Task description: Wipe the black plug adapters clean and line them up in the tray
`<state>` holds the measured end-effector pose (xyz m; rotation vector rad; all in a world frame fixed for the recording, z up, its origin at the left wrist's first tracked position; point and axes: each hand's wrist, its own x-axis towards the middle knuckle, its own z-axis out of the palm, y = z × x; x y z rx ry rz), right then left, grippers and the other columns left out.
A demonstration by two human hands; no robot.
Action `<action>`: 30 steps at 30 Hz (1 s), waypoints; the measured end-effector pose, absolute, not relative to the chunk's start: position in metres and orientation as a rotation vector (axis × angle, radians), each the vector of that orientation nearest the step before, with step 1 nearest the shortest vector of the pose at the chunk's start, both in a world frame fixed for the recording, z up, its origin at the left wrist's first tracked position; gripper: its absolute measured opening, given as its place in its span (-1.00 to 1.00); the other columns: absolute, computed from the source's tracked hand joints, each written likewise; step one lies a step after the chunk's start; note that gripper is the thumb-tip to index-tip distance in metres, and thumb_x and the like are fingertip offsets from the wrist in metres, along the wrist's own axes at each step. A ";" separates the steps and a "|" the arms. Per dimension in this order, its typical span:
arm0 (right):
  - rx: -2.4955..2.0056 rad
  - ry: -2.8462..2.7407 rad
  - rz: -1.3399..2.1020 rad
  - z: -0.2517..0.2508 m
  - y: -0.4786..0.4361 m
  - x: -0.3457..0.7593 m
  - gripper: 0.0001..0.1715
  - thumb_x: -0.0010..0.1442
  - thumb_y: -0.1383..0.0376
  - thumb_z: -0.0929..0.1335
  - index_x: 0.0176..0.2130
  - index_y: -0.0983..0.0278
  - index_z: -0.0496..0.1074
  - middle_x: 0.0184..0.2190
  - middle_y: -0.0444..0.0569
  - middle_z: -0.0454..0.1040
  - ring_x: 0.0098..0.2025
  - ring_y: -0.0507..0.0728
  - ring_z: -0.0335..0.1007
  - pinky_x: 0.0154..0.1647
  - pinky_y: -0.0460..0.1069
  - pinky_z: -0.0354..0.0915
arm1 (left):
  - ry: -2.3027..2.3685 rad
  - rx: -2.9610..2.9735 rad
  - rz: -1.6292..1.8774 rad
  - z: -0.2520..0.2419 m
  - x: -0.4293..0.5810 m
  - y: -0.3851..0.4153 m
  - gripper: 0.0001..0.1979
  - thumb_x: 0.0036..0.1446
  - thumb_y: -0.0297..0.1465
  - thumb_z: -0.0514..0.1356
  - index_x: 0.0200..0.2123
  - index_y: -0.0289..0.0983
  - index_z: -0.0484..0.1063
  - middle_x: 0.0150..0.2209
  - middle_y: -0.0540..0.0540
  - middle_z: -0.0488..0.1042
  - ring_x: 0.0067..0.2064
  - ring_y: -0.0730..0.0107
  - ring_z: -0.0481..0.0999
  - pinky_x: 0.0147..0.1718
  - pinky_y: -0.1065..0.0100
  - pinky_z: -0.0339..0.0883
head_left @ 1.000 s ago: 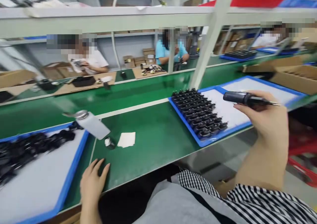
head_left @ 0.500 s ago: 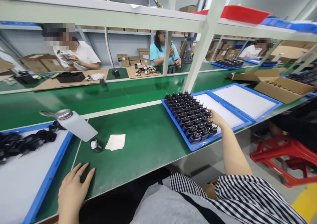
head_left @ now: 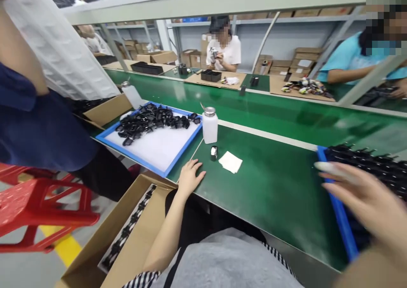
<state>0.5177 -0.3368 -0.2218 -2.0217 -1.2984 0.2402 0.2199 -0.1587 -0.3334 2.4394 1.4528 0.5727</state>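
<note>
My left hand [head_left: 190, 177] lies on the green bench top near its front edge, fingers spread and holding nothing. Just beyond its fingertips stand a small black part with a white face [head_left: 214, 153] and a white pump bottle [head_left: 210, 127] with a metal top. A small stack of white wipes [head_left: 230, 162] lies beside them. My right hand [head_left: 362, 194], blurred, is over the left edge of a blue-rimmed tray [head_left: 341, 220], with fingers stretched out and nothing visible in them. Rows of black adapter-like parts [head_left: 375, 163] fill that tray, partly hidden by the hand.
A second blue-rimmed tray [head_left: 165, 169] at left holds a heap of loose black parts [head_left: 152, 120]. An open cardboard box [head_left: 140, 220] stands below the bench edge. At left are a person in dark blue [head_left: 47, 127] and a red stool [head_left: 47, 203]. Co-workers sit across the bench.
The view has swung left. My right hand has come away from the near right side of the filled tray to its left edge. My left hand still rests on the bench.
</note>
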 end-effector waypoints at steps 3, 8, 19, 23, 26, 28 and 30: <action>-1.957 -1.741 0.744 -0.247 -0.263 0.480 -0.40 -0.11 0.13 0.26 -0.05 0.22 0.11 -0.03 0.06 0.21 -0.07 0.21 0.19 -0.14 0.12 0.19 | 1.494 2.308 0.566 -0.328 0.226 -0.159 -0.62 -0.05 -0.25 0.04 -0.14 -0.29 0.26 -0.08 -0.10 0.29 -0.02 0.29 0.19 -0.06 0.29 0.06; -2.298 -1.812 0.577 -0.291 -0.188 0.440 -0.46 -0.01 0.17 0.20 -0.07 0.44 0.15 -0.07 0.24 0.21 -0.02 0.27 0.09 -0.17 0.06 0.15 | 1.517 2.175 0.565 -0.318 0.262 -0.153 -0.41 -0.12 -0.16 0.09 -0.05 -0.39 0.14 -0.05 -0.19 0.25 -0.02 0.23 0.18 -0.08 0.27 0.05; -2.071 -1.831 0.339 -0.281 -0.148 0.403 -0.58 0.06 0.37 0.09 -0.04 0.36 0.06 -0.25 0.15 0.36 -0.24 0.20 0.29 -0.31 0.02 0.16 | 1.651 2.119 0.621 -0.324 0.285 -0.146 -0.69 -0.06 -0.25 0.05 -0.26 -0.30 0.33 -0.11 -0.08 0.31 -0.06 0.27 0.17 -0.12 0.25 0.04; -1.653 -2.033 0.331 -0.300 -0.153 0.383 -0.56 -0.01 0.44 0.10 -0.08 0.34 0.17 -0.07 0.10 0.26 -0.03 0.17 0.13 0.01 0.14 -0.11 | 1.652 2.137 0.605 -0.324 0.283 -0.146 -0.71 -0.05 -0.31 0.05 -0.24 -0.31 0.33 -0.17 -0.12 0.35 -0.09 0.26 0.19 -0.14 0.25 0.06; -1.609 -1.914 0.451 -0.304 -0.161 0.391 -0.62 -0.03 0.39 0.13 -0.17 0.27 0.26 -0.13 -0.01 0.32 -0.06 0.15 0.17 0.03 0.16 -0.18 | 1.648 2.140 0.610 -0.324 0.283 -0.146 -0.72 -0.06 -0.33 0.06 -0.24 -0.28 0.33 -0.16 -0.09 0.34 -0.08 0.28 0.19 -0.15 0.26 0.06; -1.727 -1.650 0.480 -0.302 -0.160 0.403 -0.65 -0.01 0.32 0.13 -0.20 0.27 0.28 -0.20 0.00 0.37 -0.15 0.17 0.24 -0.05 0.13 0.00 | 1.640 2.143 0.614 -0.325 0.283 -0.146 -0.72 -0.07 -0.29 0.06 -0.27 -0.26 0.34 -0.14 -0.06 0.32 -0.07 0.28 0.18 -0.14 0.26 0.06; -1.839 -1.434 0.452 -0.300 -0.156 0.413 -0.60 0.02 0.27 0.09 -0.17 0.34 0.25 -0.23 0.09 0.38 -0.21 0.20 0.27 -0.17 0.10 0.13 | 1.642 2.137 0.618 -0.326 0.284 -0.146 -0.72 -0.07 -0.27 0.05 -0.29 -0.27 0.36 -0.13 -0.05 0.32 -0.07 0.28 0.17 -0.13 0.25 0.05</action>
